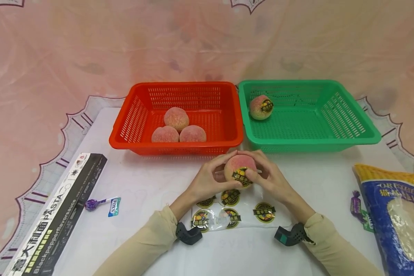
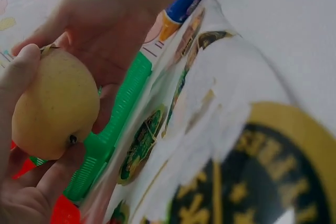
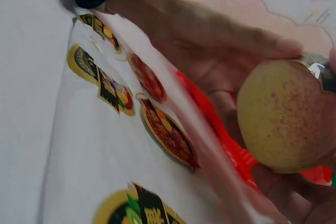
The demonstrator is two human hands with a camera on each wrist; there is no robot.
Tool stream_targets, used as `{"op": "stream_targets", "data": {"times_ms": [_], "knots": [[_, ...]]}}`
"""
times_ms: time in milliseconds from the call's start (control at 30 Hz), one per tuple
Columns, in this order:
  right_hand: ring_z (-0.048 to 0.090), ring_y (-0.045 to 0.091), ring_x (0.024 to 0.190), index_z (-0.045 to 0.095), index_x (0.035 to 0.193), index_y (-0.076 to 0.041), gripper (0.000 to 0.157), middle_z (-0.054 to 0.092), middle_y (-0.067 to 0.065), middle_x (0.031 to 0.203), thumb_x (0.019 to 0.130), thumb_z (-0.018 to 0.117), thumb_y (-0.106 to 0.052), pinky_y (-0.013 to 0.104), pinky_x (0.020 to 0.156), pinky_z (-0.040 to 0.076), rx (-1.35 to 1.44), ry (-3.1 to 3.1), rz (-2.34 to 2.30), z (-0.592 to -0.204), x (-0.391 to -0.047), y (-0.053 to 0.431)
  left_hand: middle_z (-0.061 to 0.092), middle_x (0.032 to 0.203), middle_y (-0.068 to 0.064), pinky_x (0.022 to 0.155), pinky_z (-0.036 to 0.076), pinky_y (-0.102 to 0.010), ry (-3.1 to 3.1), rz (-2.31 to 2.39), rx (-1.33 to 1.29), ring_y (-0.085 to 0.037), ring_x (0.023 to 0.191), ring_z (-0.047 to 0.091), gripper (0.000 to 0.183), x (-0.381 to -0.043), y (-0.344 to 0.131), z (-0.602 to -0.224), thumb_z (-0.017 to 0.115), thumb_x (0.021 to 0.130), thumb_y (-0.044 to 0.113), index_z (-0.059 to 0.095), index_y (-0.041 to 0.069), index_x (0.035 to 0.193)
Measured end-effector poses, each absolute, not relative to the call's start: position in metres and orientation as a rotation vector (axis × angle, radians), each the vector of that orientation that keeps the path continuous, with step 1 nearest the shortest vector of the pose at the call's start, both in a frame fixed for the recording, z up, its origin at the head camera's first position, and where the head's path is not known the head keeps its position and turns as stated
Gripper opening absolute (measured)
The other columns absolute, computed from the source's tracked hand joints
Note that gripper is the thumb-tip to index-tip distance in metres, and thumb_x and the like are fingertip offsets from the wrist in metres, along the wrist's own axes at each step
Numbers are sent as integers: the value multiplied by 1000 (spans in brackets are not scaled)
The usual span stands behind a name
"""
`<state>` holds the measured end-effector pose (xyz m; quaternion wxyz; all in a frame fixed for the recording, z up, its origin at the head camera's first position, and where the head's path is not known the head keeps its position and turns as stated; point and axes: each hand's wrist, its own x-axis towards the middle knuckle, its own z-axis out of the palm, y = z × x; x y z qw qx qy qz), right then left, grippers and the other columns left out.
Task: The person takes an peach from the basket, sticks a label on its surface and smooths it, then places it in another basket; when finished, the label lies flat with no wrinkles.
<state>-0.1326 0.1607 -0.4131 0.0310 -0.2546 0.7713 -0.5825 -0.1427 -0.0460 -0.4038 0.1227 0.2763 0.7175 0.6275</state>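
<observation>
A pink and yellow peach (image 1: 239, 163) is held between both hands above a sheet of round black-and-gold stickers (image 1: 248, 214). On its near side sits one such sticker (image 1: 242, 176). My left hand (image 1: 210, 176) grips the peach from the left, thumb along its lower front. From the right, my right hand (image 1: 270, 174) holds it, thumb on the sticker's edge. In the left wrist view the fruit's yellow side (image 2: 55, 103) faces the camera, with fingers around it. The right wrist view has the sticker (image 3: 320, 72) at the peach's top, under a thumb.
A red basket (image 1: 176, 145) holds three peaches; beside it, a green basket (image 1: 314, 145) holds one stickered peach. A pasta box (image 1: 55, 214) lies left, near a lollipop (image 1: 93, 204) and small packet (image 1: 114, 207). A wrapped candy (image 1: 356, 205) and blue-yellow bag (image 1: 396, 214) lie right.
</observation>
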Motion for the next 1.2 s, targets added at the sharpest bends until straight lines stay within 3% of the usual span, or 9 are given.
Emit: {"op": "stream_targets", "data": {"times_ms": [333, 633, 767, 1067, 1200], "knots": [[49, 17, 109, 41, 131, -10, 58, 42, 6, 112, 79, 60, 4, 28, 83, 49, -793, 2261, -1776, -401, -130, 166, 50, 126, -7, 81, 50, -40, 1909, 1938, 839, -23, 102, 59, 65, -144, -47, -413, 70, 74, 7, 41, 12, 132], [47, 20, 112, 41, 128, -6, 61, 39, 9, 122, 73, 64, 6, 33, 83, 49, -925, 2180, -1832, -413, -137, 173, 47, 130, -11, 82, 50, -37, 1784, 2022, 898, -31, 108, 55, 62, -143, -45, -415, 69, 73, 2, 43, 6, 129], [44, 21, 114, 41, 128, -7, 63, 37, 9, 125, 71, 68, 1, 33, 85, 47, -967, 2186, -1818, -420, -139, 175, 45, 132, -10, 85, 49, -36, 1703, 2071, 910, -29, 112, 52, 61, -143, -45, -424, 69, 72, 1, 44, 6, 128], [43, 17, 110, 38, 124, 2, 60, 36, 15, 122, 70, 63, 10, 24, 88, 45, -1003, 2237, -1796, -392, -127, 162, 44, 132, -6, 84, 49, -36, 1710, 2085, 940, -26, 115, 50, 59, -146, -43, -435, 69, 72, -1, 45, 8, 125], [42, 17, 109, 39, 123, 1, 59, 37, 14, 122, 70, 65, 9, 23, 87, 44, -1005, 2281, -1774, -391, -126, 161, 42, 132, -7, 84, 50, -35, 1706, 2086, 942, -25, 116, 49, 56, -143, -42, -433, 68, 73, 1, 42, 7, 122]]}}
